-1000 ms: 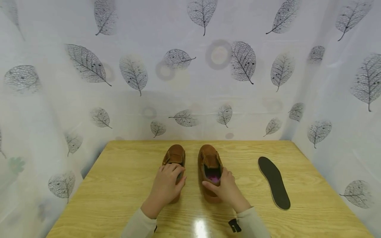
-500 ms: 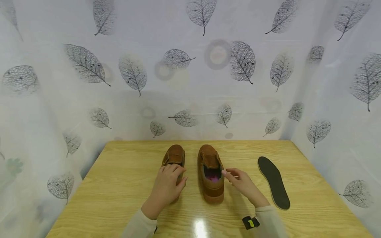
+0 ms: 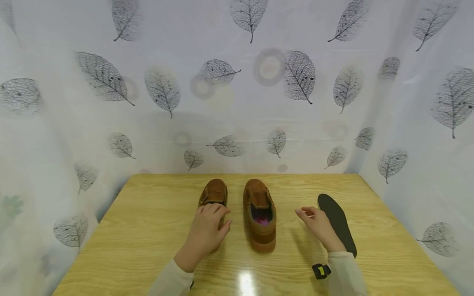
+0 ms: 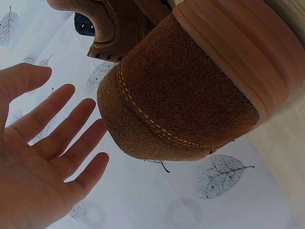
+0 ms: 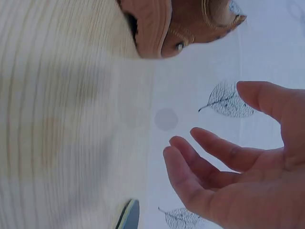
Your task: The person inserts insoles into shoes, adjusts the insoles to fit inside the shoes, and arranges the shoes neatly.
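Note:
Two brown suede shoes stand side by side on the table, toes pointing away. My left hand [image 3: 208, 226] hovers over the opening of the left shoe [image 3: 214, 191], hiding its rear half in the head view. In the left wrist view the relaxed fingers lie right beside the heel [image 4: 181, 86], holding nothing. The right shoe [image 3: 262, 236] shows a pink patch inside its opening. To its right, my right hand [image 3: 316, 224] is in the air with loosely bent fingers and nothing in them. It partly overlaps a dark insole [image 3: 338, 220] in the head view.
The light wooden table [image 3: 155, 230] reaches back to a white curtain [image 3: 237, 115] printed with grey leaves, which also hangs along both sides. A black wrist strap [image 3: 321, 270] shows at the right sleeve.
My right hand has let go of the right shoe's heel and moved right, toward the insole. The left hand has stayed over the left shoe.

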Motion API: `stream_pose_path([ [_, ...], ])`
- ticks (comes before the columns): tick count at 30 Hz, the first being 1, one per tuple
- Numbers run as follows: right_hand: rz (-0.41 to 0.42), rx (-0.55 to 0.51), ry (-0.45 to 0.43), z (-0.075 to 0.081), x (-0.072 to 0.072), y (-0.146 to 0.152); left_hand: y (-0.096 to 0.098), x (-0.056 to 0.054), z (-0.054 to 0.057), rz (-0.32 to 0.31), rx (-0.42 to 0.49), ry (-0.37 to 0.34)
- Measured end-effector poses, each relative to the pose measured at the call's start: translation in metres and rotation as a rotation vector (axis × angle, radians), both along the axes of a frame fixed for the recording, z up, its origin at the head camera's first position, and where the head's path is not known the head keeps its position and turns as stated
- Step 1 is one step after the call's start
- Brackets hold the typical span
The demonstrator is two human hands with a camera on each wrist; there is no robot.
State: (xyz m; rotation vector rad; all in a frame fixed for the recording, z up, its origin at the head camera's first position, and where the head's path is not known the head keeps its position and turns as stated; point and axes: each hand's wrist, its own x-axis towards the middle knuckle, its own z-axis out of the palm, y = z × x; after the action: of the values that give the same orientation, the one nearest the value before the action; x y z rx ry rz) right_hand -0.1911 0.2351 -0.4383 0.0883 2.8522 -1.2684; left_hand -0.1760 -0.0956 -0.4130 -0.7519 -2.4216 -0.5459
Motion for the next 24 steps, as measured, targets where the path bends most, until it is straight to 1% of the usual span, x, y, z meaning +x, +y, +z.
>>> stream_pose_path([
  [4,-0.056,0.098,0.024,-0.001,-0.003,0.013,0.001,-0.001,-0.001,-0.013,0.004,0.002],
  [9,-0.146,0.214,0.005,-0.002,-0.002,0.028,0.004,-0.001,-0.002,-0.028,0.005,-0.002],
  [13,-0.223,0.318,-0.035,-0.004,-0.001,0.037,0.006,-0.001,-0.004,-0.025,-0.001,-0.002],
  [18,-0.292,0.381,-0.123,-0.008,0.000,0.044,0.009,-0.002,-0.006,-0.029,-0.003,-0.024],
  [24,-0.315,0.389,-0.202,-0.008,0.001,0.049,0.012,-0.001,-0.007,-0.025,-0.003,-0.027],
])
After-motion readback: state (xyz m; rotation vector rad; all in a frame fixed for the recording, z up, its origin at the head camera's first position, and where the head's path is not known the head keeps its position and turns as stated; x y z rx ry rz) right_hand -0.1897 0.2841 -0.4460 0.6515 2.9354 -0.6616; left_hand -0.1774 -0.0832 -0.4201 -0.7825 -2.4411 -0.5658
